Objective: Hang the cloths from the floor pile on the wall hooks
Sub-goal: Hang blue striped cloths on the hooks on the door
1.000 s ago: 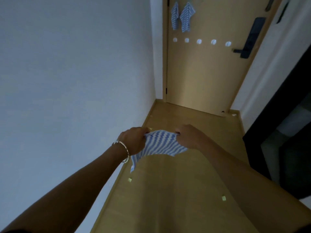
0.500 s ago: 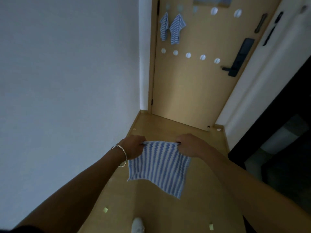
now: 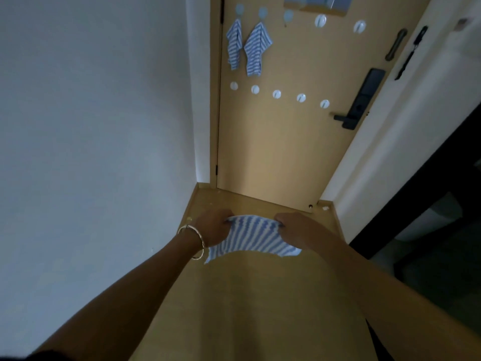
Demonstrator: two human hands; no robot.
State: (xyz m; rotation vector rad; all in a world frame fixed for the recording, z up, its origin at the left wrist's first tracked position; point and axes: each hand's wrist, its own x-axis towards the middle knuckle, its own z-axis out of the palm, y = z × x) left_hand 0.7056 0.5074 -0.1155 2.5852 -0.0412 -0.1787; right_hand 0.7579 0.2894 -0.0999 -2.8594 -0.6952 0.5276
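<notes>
Left hand [image 3: 213, 226] and right hand [image 3: 296, 230] each grip the blue-and-white striped fabric cloth [image 3: 251, 238] by its top edge, fingers curled.

Both my arms reach forward from the bottom corners of the frame, bare all the way down, and draw together just below its centre. My left hand [image 3: 213, 227] and right hand [image 3: 296, 230] sit level with each other, a little apart, backs turned up toward me. On each the fingers curl under, gripping one end of the top edge of the striped cloth [image 3: 252, 238] between them.
</notes>
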